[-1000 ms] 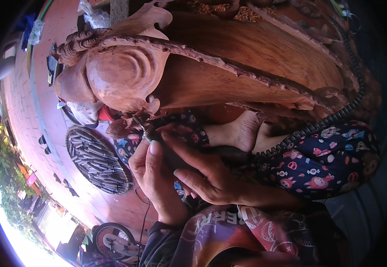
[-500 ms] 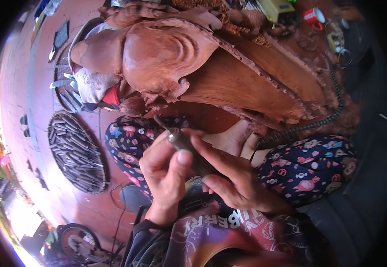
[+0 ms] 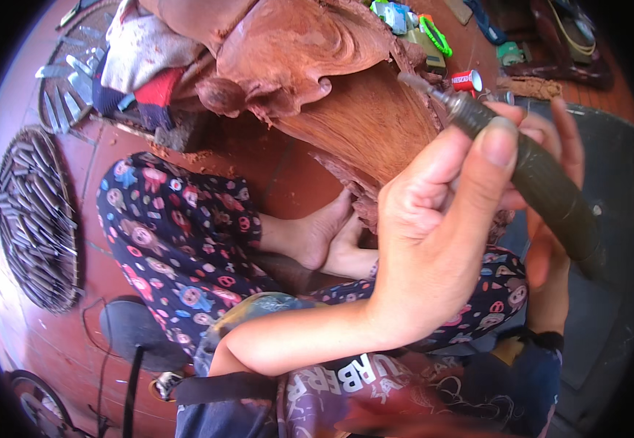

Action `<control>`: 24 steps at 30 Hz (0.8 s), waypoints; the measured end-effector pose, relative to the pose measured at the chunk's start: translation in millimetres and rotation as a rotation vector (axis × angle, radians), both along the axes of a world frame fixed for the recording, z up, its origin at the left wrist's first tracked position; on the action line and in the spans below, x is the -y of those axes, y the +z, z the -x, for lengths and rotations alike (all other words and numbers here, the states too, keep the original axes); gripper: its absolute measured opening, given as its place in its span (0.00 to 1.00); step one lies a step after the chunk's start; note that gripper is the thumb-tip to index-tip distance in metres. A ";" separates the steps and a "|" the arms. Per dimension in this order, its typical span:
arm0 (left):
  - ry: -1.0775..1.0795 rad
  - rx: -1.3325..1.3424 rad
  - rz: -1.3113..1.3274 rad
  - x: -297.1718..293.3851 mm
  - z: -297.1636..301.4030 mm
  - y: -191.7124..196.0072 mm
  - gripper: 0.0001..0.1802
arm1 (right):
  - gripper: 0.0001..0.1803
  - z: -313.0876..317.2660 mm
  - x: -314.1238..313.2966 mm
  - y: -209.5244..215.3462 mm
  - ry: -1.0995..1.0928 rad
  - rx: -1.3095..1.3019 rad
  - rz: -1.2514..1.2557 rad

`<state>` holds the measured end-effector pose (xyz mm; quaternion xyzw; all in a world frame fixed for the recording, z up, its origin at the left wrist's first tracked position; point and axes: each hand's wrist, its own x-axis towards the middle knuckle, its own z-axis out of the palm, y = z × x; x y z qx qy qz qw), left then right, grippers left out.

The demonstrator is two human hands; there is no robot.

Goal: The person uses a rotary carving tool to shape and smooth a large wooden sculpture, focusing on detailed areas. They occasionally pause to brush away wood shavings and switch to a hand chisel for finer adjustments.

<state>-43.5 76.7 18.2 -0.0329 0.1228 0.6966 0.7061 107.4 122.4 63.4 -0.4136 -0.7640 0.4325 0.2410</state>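
Since the earlier frame both hands have lifted away from the lap, and the dark flexible-shaft tool (image 3: pixel 543 179) is now raised in front of the carved wood piece (image 3: pixel 361 109), its thin metal tip pointing at the upper right part of that carving. The left hand (image 3: pixel 434 241) closes around the handpiece near its front, thumb pressed on top. The right hand (image 3: pixel 543 219) sits behind the tool, farther from the carving; its fingers are partly spread, and I cannot tell if it grips. The tip is near the wood, so I judge the tool is being adjusted, not cutting. Left of the carving lie a round tray of chisels (image 3: pixel 36 219) and, below it, the patterned trousers (image 3: pixel 178 241).
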 end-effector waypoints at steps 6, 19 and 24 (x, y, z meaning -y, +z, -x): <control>0.228 0.178 0.034 -31.9 -13.7 -2.3 0.17 | 0.37 36.3 -130.7 -47.0 0.756 -0.431 -0.143; 0.429 0.115 0.183 -73.6 -14.8 -50.6 0.21 | 0.20 71.5 -228.2 -96.8 1.032 -0.242 -0.116; 0.451 0.126 0.200 -76.3 -17.0 -75.1 0.23 | 0.23 64.4 -214.6 -99.8 0.826 -0.148 0.034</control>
